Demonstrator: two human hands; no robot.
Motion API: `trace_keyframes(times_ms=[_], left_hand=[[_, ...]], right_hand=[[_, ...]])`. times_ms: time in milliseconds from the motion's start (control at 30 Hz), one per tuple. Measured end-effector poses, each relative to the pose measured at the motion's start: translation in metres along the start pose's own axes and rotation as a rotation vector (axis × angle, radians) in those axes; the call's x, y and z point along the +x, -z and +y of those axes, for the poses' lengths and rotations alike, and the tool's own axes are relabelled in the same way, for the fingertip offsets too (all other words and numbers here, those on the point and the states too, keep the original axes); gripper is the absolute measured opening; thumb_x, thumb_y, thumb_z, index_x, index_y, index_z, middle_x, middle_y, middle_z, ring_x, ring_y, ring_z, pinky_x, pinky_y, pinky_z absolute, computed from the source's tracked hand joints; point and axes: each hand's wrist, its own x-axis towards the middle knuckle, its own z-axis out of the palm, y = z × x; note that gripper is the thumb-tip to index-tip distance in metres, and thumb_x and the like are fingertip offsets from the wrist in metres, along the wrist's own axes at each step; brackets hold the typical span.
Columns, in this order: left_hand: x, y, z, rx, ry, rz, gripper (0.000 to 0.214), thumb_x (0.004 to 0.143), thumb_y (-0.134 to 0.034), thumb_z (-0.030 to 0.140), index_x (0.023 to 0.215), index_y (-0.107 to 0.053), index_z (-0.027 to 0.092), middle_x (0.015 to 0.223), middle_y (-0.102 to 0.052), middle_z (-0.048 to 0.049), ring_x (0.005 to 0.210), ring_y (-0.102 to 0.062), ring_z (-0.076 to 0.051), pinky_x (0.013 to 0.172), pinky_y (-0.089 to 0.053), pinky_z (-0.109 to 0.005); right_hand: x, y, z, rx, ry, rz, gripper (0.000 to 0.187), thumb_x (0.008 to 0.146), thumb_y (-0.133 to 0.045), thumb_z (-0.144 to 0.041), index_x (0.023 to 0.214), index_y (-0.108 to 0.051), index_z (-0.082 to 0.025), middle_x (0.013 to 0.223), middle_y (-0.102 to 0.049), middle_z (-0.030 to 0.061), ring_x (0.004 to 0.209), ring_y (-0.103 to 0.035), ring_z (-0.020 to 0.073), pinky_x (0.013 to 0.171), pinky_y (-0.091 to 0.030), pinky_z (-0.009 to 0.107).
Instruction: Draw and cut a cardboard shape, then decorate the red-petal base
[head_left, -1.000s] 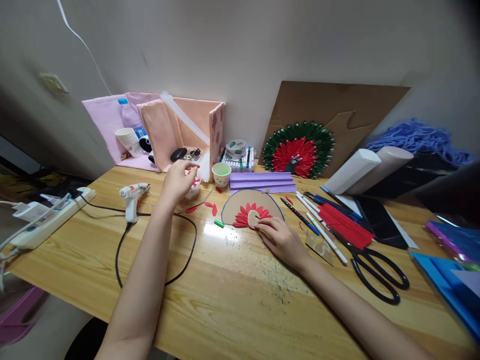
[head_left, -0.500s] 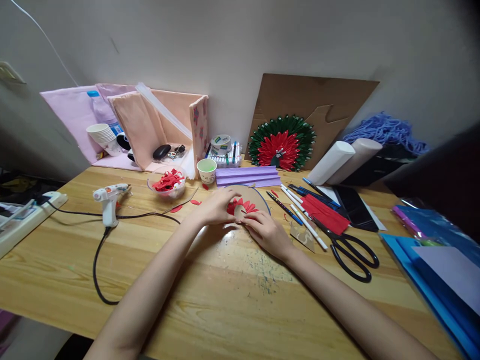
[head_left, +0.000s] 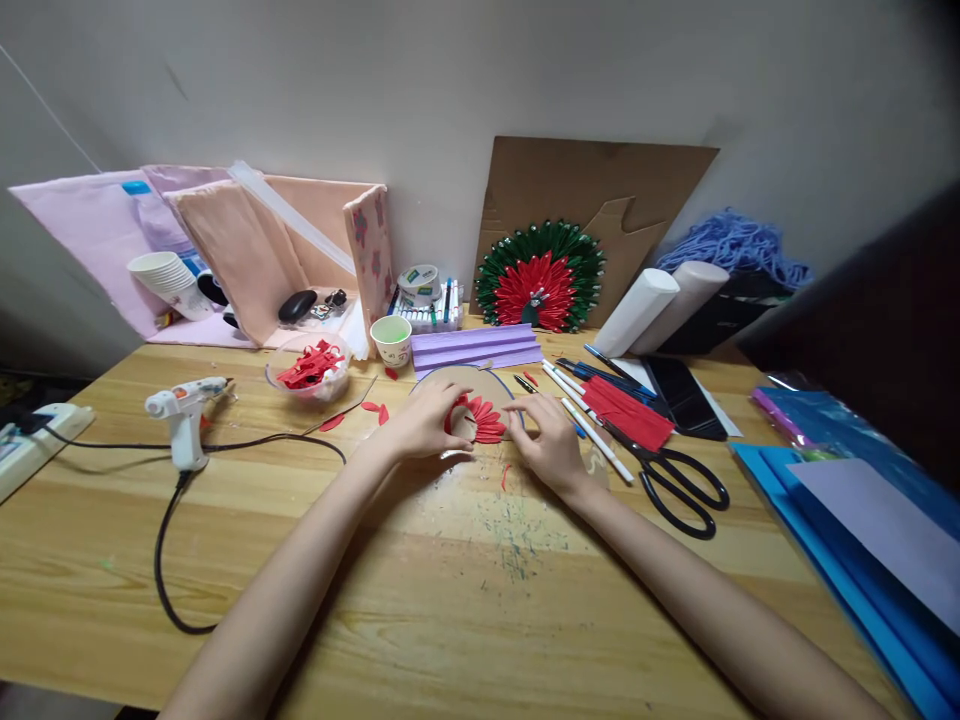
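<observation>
Red petals adjoin the left hand; a cup bears illegible print.

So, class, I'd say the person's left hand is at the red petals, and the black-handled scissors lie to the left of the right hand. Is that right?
Not quite: the head view shows the black-handled scissors lying to the right of the right hand. The left hand is indeed at the red petals.

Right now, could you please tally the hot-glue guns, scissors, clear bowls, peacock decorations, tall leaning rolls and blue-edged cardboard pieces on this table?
Hot-glue gun: 1
Scissors: 1
Clear bowl: 1
Peacock decoration: 1
Tall leaning rolls: 2
Blue-edged cardboard piece: 1
Total: 7
</observation>
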Motion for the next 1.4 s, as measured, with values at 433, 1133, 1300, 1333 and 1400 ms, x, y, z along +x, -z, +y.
trace_keyframes(times_ms=[433,1133,1300,1333,1400], left_hand=[[0.007,0.018,0.012,-0.112,0.163,0.279,0.028,0.09,-0.041,0.038,0.106,-0.056,0.019,0.107,-0.057,-0.0073,0.1,-0.056,-0.021,0.087,-0.045,-0.036],[0.015,-0.006,0.045,-0.864,0.377,0.163,0.025,0.08,-0.06,0.032,0.096,-0.065,0.014,0.097,-0.069,-0.0101,0.086,-0.064,-0.019,0.076,-0.049,-0.031],[0.013,-0.006,0.047,-0.961,0.483,0.131,0.02,0.075,-0.063,0.032,0.081,-0.066,0.013,0.078,-0.069,-0.007,0.065,-0.061,-0.014,0.054,-0.046,-0.023],[0.013,-0.007,0.047,-0.943,0.486,0.155,0.02,0.075,-0.064,0.032,0.08,-0.066,0.013,0.076,-0.068,-0.0064,0.064,-0.061,-0.014,0.053,-0.045,-0.023],[0.013,-0.008,0.047,-0.905,0.492,0.207,0.021,0.074,-0.064,0.033,0.079,-0.066,0.012,0.073,-0.067,-0.0057,0.063,-0.06,-0.014,0.053,-0.045,-0.023]], right_hand=[[0.042,0.032,0.084,-0.237,-0.298,-0.182,0.012,0.077,-0.059,-0.024,0.073,-0.068,-0.017,0.078,-0.067,0.0071,0.075,-0.058,0.0208,0.07,-0.042,0.032],[0.052,0.04,0.004,0.817,-0.686,-0.834,0.016,0.073,-0.062,-0.032,0.075,-0.065,-0.017,0.08,-0.064,0.0025,0.078,-0.06,0.0143,0.06,-0.041,0.022],[0.049,0.037,-0.001,0.795,-0.674,-0.802,0.016,0.076,-0.06,-0.032,0.077,-0.063,-0.017,0.077,-0.063,0.0022,0.073,-0.06,0.0139,0.056,-0.041,0.022],[0.05,0.036,-0.001,0.787,-0.663,-0.759,0.017,0.076,-0.06,-0.033,0.078,-0.063,-0.017,0.076,-0.063,0.0022,0.072,-0.06,0.0138,0.057,-0.042,0.023],[0.05,0.035,-0.003,0.757,-0.622,-0.646,0.018,0.075,-0.062,-0.033,0.08,-0.062,-0.017,0.077,-0.064,0.0021,0.072,-0.061,0.0139,0.061,-0.045,0.025]])
